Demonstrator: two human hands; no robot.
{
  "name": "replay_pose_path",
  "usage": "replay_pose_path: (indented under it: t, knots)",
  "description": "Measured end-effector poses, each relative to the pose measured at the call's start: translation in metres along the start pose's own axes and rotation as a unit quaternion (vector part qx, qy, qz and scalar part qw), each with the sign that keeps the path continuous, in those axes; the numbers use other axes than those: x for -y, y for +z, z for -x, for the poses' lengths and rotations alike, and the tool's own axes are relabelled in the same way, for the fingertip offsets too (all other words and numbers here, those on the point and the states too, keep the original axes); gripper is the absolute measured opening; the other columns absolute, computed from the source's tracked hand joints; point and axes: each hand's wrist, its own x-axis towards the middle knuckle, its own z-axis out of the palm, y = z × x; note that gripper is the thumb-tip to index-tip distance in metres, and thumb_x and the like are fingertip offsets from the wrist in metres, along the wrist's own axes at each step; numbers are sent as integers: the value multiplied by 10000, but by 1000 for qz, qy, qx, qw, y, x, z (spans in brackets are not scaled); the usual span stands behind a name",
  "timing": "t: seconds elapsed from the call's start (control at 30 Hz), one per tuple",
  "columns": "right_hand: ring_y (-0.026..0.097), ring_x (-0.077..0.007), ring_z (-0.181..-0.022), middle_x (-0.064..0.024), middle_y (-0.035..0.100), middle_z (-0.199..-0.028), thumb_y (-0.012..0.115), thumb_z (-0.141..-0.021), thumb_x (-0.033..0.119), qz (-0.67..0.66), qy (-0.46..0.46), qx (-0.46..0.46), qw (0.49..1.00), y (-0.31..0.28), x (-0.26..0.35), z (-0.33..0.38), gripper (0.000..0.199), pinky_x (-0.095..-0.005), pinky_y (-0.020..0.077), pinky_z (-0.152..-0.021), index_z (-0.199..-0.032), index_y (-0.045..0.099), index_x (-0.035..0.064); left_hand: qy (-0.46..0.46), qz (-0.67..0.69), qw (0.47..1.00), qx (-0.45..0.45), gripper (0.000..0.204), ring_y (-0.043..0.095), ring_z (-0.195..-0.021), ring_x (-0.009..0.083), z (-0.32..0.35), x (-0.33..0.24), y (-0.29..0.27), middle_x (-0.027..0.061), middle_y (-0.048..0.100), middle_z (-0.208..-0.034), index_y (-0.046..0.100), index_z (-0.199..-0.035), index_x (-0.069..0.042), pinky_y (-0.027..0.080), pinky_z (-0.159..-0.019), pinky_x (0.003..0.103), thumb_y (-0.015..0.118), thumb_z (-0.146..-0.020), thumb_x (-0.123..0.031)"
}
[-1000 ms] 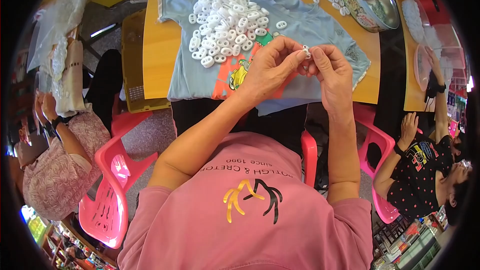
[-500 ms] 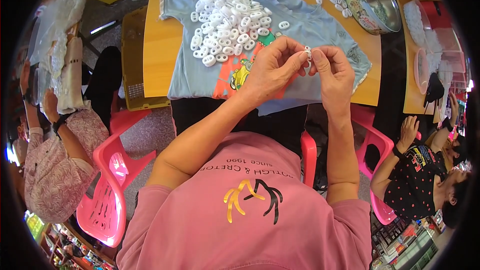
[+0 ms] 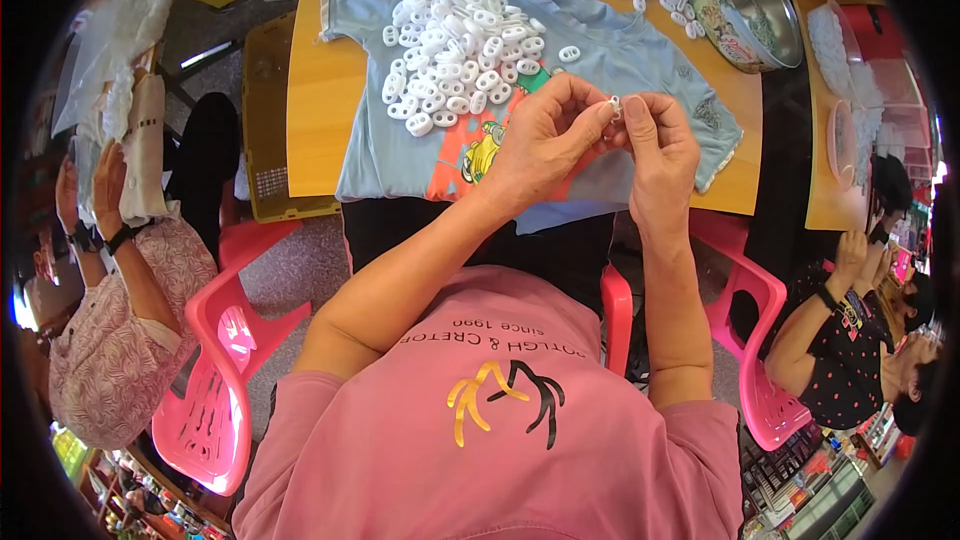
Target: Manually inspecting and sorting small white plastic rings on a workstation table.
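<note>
- Chair [image 3: 215, 410], pink plastic, stands beside a seated person at far left.
- Pile of white plastic pieces [image 3: 455, 60] lies on a blue shirt [image 3: 620, 60] spread over the table [image 3: 310, 110].
- Left hand [image 3: 540, 145] and right hand [image 3: 660, 155] meet above the shirt, fingertips pinching one small white piece [image 3: 615, 103] between them.
- Metal bowl [image 3: 755, 5] sits at upper right.

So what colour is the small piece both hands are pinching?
White, like the heaped pieces beyond; head view, small piece.
</note>
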Motion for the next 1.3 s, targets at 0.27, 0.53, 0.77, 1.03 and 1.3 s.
replay_pose_path:
  t: [0.27, 0.53, 0.77, 1.03, 1.3]
  knots:
    - [584, -82, -676, -36, 636, -802, 624, -932, 149, 19, -22, 1, 1000, -2, -5, -1, 158, -212, 475, -617, -925, 594, -5, 13, -24, 1000, -5, 138, 582, -749, 75, 0, 3, 0, 40, 612, -869, 519, -967, 2, 484, -646, 224, 579, -954, -122]
    - [584, -78, -676, -24, 635, -765, 636, -924, 137, 38, -67, -11, 997, 6, -7, 0, 141, -213, 475, -623, -903, 597, 3, 21, -59, 998, -13, 131, 569, -715, 63, 2, 1, 0, 32, 617, -829, 522, -960, -3, 464, -603, 207, 577, -954, -121]
    - [560, -83, -698, -43, 637, -847, 618, -931, 116, 61, -24, 54, 996, -6, 4, -5, 114, -213, 455, -651, -938, 611, 3, 20, -24, 999, -21, 140, 563, -675, 68, -1, 7, -3, 31, 618, -796, 535, -953, -3, 460, -580, 210, 579, -954, -136]
    - [567, -109, -671, -52, 626, -836, 594, -938, 114, 307, -139, 124, 933, -27, 38, -14, 141, -244, 468, -640, -992, 617, -14, -25, -47, 999, -2, 131, 578, -720, 82, 1, 1, -4, 37, 616, -829, 547, -957, -14, 490, -648, 227, 586, -953, -139]
    - [531, -295, -652, -125, 530, -775, 593, -904, 59, 429, -307, 219, 821, -30, 44, -27, 82, -361, 417, -578, -897, 559, -16, -12, -55, 998, 11, 135, 575, -713, 81, 1, 3, -4, 30, 603, -830, 543, -944, -11, 486, -648, 225, 589, -952, -137]
